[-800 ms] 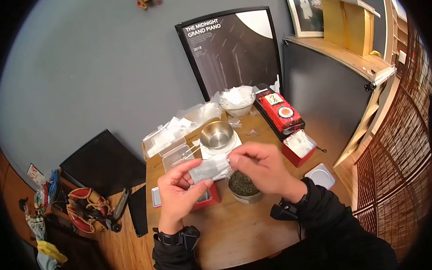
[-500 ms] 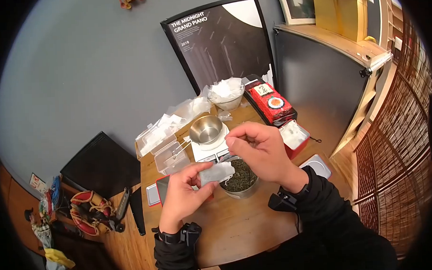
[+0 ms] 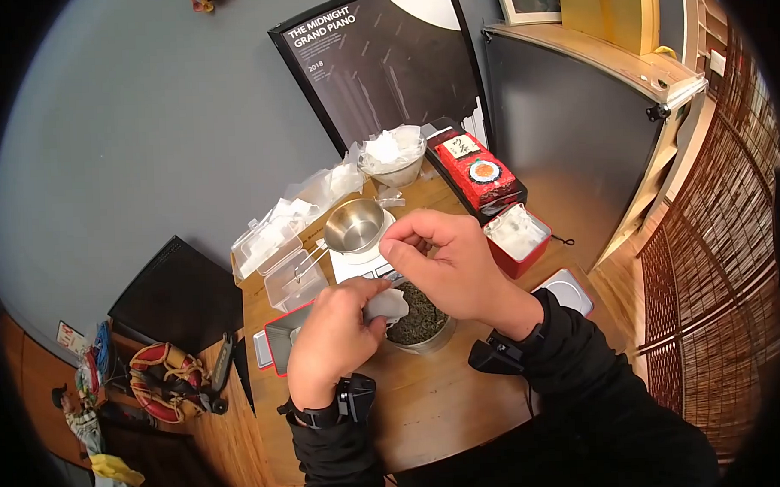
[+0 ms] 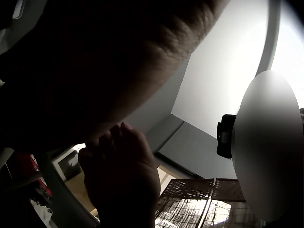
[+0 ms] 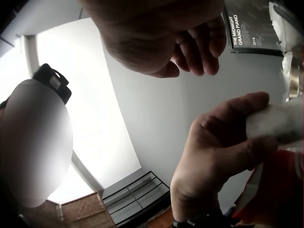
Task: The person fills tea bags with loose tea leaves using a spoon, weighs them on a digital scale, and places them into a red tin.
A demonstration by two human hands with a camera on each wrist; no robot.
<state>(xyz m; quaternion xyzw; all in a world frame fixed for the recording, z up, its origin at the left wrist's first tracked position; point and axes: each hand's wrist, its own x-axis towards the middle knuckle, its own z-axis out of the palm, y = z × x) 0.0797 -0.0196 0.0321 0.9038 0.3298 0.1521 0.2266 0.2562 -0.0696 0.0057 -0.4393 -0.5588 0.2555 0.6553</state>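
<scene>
My left hand (image 3: 335, 331) grips a small white pouch (image 3: 387, 304) between thumb and fingers, over the left edge of a bowl of dark dried leaves (image 3: 420, 320). In the right wrist view, the left hand (image 5: 221, 156) pinches the pouch (image 5: 270, 124) by one end. Above and right of the bowl hangs my right hand (image 3: 451, 265), its fingers curled and thumb near the index fingertip; nothing shows between them. A steel bowl (image 3: 355, 227) stands on a white scale (image 3: 350, 266) behind the hands. Partly hidden by the left hand is an open red tin (image 3: 281, 331).
At the back are a bowl of white pouches (image 3: 393, 157) and a red packet (image 3: 480, 170). To the right stand a red tin of white items (image 3: 518, 236) and a lid (image 3: 567, 290). Clear plastic boxes (image 3: 295, 283) lie at the left.
The left hand has turned over more, with the pouch tilted toward the leaf bowl. The right hand has drawn up and away from the pouch. The head view has shifted.
</scene>
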